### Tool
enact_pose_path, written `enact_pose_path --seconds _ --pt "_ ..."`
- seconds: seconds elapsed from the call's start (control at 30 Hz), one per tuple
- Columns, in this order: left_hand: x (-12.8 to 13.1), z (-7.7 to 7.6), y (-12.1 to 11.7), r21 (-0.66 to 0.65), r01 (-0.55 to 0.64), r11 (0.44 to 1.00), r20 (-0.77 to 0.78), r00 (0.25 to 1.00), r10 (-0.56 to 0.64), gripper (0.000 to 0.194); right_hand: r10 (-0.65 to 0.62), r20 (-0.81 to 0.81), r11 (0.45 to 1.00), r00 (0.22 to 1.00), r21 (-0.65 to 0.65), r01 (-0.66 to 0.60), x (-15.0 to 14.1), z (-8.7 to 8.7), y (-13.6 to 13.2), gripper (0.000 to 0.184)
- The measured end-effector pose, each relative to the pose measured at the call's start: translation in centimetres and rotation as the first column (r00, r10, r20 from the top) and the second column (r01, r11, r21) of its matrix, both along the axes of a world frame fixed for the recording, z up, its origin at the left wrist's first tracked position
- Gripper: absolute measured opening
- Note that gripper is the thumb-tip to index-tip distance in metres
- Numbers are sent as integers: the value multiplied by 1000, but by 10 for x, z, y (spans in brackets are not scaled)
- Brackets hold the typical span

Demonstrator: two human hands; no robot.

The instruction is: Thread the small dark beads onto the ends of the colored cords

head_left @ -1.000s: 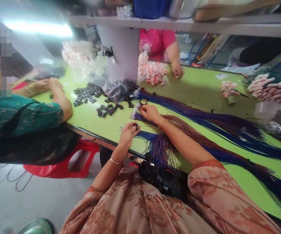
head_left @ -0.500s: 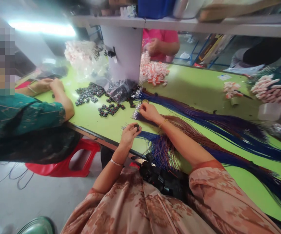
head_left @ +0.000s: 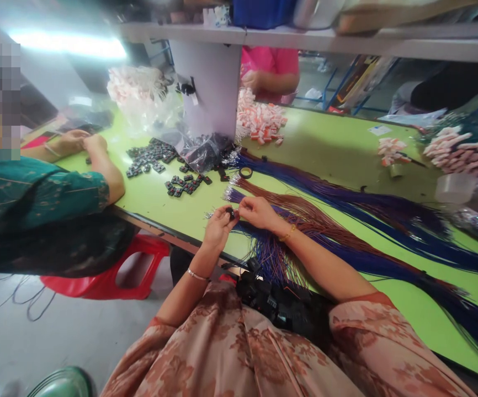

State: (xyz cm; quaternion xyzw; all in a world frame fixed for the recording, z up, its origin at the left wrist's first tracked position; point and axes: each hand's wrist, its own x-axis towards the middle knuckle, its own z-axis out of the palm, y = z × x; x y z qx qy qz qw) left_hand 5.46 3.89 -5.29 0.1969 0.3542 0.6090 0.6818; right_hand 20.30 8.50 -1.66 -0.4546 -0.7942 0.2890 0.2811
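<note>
My left hand (head_left: 219,229) is closed on a small black connector housing (head_left: 230,213), held up over the table's near edge. Close against it, my right hand (head_left: 259,214) pinches what looks like one thin wire; the tip is too small to make out. Behind the hands lie brown wires (head_left: 305,210) with silvery metal ends. A blue wire bundle (head_left: 346,259) runs beneath my right forearm, and loose blue and brown wires (head_left: 278,256) hang toward my lap. Black housings (head_left: 282,303) are heaped in my lap.
Black connectors (head_left: 185,185) are scattered on the green table (head_left: 148,201), beside a roll of tape (head_left: 245,172). Orange-and-white parts (head_left: 261,122) are piled by the upright panel (head_left: 210,94). A co-worker in green sleeves (head_left: 40,187) sits at left; a person in pink (head_left: 280,66) is across.
My right hand has come back from the metal wire ends, toward me, to the connector housing in my left hand. The tape roll now shows fully. My left hand has hardly moved.
</note>
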Motion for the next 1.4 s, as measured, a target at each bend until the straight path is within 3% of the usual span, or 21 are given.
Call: enact_pose_path --seconds 0.33,0.5,0.7,0.9,1.1,1.23,1.4 --pt "-1 3 -4 -4 27 1000 -91 996 -28 22 -26 117 999 993 35 22 -2 -1 -6 22" --pt "2 1 -8 15 26 1000 -230 973 -22 28 13 123 1000 992 22 -15 -1 -6 -7 15" --pt "3 2 -9 -56 12 998 -230 973 -25 27 18 216 989 976 142 -50 -2 -7 -12 16" --pt "1 3 -9 -24 4 1000 -198 980 -9 27 -20 46 994 999 -110 25 -1 -10 -7 22" --pt "-2 2 -9 -24 57 998 -186 981 -61 26 -27 22 997 999 -69 28 -2 -12 -8 21" --pt "2 -2 -10 9 25 1000 -264 964 -21 31 -33 27 996 999 -85 35 -4 -13 -9 20" --pt "4 -3 -12 5 18 1000 -268 963 -16 33 67 46 998 997 -4 -67 0 -10 -13 18"
